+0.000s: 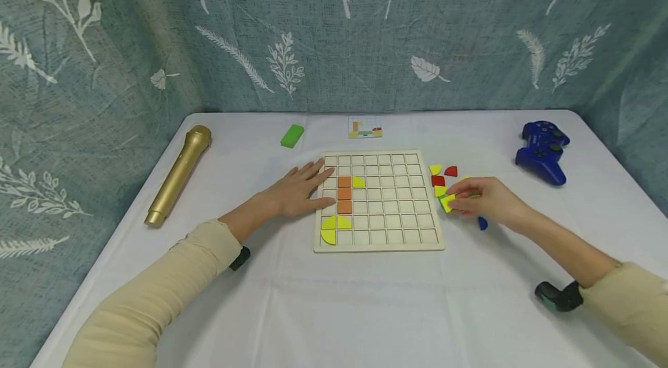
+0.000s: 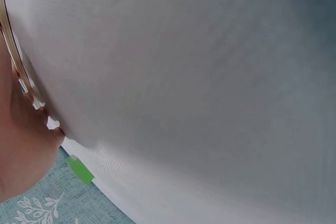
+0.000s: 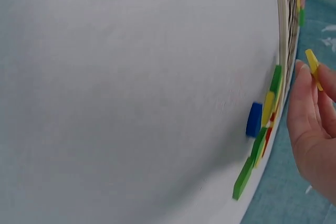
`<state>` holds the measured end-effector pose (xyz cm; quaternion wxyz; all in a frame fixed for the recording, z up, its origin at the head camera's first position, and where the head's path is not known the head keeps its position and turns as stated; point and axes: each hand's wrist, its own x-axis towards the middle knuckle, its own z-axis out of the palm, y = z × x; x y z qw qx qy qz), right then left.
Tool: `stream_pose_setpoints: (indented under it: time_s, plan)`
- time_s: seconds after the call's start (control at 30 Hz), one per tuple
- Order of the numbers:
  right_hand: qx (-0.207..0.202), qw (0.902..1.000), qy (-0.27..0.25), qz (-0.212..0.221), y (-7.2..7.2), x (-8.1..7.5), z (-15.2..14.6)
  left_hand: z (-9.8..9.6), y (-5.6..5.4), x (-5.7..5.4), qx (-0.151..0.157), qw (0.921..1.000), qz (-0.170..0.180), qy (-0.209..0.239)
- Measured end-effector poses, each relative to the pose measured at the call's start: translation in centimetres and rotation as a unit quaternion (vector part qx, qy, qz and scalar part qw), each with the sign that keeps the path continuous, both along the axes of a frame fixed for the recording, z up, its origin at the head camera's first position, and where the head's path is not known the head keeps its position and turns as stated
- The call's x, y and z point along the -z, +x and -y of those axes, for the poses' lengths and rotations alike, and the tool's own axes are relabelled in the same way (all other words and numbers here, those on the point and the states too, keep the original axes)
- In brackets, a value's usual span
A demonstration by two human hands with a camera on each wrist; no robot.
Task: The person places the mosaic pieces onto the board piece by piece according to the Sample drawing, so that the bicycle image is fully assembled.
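Observation:
A pale wooden grid board [image 1: 386, 206] lies on the table. Three orange square tiles [image 1: 344, 194] stand in a column on it, with a yellow quarter-round tile [image 1: 358, 182] beside the top one. More yellow rounded tiles [image 1: 329, 236] sit at its lower left. My left hand [image 1: 300, 191] rests with spread fingers on the board's left edge. Just right of the board, my right hand [image 1: 482, 200] pinches a yellow tile [image 3: 313, 69] between thumb and fingers. Around that hand lie loose tiles, among them a red square [image 1: 438, 181], a red quarter-round [image 1: 451, 171] and a blue rounded piece [image 1: 483, 223].
A small pattern card [image 1: 365, 127] lies behind the board, and a green block [image 1: 292, 136] is left of it. A gold microphone [image 1: 177, 177] lies at the far left. At the right is a blue game controller [image 1: 543, 152]. A patterned curtain [image 1: 323, 32] hangs behind the table.

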<state>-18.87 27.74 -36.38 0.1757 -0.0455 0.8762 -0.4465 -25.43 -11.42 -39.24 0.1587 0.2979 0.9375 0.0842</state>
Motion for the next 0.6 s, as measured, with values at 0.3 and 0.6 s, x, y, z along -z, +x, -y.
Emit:
stream_pose_setpoints:
  time_s: [0.3,0.6]
  plan:
    - [-0.017,0.997,-0.066,0.038,-0.3,0.4,2.4,-0.1,0.2,-0.3,-0.005,1.0,0.006,-0.003]
    - [-0.038,0.9929,-0.091,0.066,-0.5,0.6,5.1,-0.1,0.1,-0.1,-0.008,0.9999,0.004,-0.005]
